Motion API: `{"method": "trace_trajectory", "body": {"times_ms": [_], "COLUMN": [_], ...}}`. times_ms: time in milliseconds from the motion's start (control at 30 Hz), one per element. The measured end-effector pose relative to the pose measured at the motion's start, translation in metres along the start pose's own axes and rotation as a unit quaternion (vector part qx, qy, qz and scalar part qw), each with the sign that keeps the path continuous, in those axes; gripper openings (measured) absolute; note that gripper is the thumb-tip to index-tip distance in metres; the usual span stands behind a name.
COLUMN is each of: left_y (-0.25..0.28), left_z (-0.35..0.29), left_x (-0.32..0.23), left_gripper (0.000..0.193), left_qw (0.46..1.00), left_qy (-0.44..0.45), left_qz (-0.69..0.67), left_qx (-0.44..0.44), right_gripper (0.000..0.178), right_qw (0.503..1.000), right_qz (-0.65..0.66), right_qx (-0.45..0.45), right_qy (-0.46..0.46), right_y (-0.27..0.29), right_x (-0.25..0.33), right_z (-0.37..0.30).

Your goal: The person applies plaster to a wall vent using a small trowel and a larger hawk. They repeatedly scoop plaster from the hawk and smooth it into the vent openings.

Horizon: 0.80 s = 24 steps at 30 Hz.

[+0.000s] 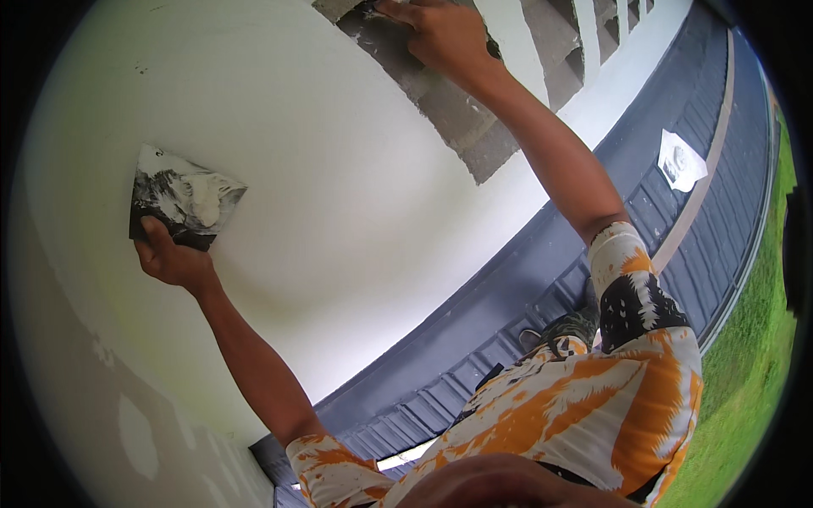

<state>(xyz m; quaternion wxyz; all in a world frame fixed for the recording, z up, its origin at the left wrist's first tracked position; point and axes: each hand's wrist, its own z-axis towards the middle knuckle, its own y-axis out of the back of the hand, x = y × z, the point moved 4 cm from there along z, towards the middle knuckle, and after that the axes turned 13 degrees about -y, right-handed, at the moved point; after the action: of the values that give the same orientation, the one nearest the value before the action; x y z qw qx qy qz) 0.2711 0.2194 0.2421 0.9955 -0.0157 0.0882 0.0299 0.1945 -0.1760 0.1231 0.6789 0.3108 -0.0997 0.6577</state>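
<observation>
My left hand (174,261) grips a flat, dark, square-cornered putty plate (157,203) by its lower edge, thumb on top. White paste (203,199) is smeared and heaped across the plate, which is held in front of the smooth white wall (339,212). Higher up and to the right, my right hand (445,38) reaches to a rough grey-brown bare strip (461,127) in the wall. Its fingers are bent around something dark at the top edge of the view, with the index finger pointing left. What it holds is mostly cut off.
More grey bare patches (555,51) alternate with white bands at the upper right. Below the wall runs a dark ribbed roof (423,411). A white sheet with grey smears (682,161) lies on it beside a pale strip (699,199). Green grass (745,406) stretches beyond the roof's edge.
</observation>
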Motion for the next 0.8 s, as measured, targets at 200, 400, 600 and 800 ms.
{"method": "trace_trajectory", "body": {"times_ms": [200,400,600,800], "left_y": [0.0,-0.001,-0.007,-0.001], "left_z": [0.004,0.002,0.005,0.003], "left_x": [-0.003,-0.002,-0.008,-0.003], "left_gripper": [0.045,0.047,0.05,0.05], "left_qw": [1.0,0.999,0.999,0.999], "left_qy": [0.018,-0.023,-0.027,-0.021], "left_qz": [0.021,0.015,0.017,0.01], "left_qx": [0.007,0.017,0.034,0.032], "right_gripper": [0.052,0.053,0.036,0.041], "right_qw": [0.995,0.996,0.995,0.995], "right_qz": [-0.072,0.05,-0.074,-0.045], "right_qx": [0.061,-0.055,-0.06,-0.067], "right_qy": [0.008,0.04,0.007,-0.054], "right_y": [-0.016,-0.003,-0.015,0.001], "right_x": [0.002,-0.004,-0.001,0.002], "right_z": [-0.011,-0.013,0.019,0.015]}}
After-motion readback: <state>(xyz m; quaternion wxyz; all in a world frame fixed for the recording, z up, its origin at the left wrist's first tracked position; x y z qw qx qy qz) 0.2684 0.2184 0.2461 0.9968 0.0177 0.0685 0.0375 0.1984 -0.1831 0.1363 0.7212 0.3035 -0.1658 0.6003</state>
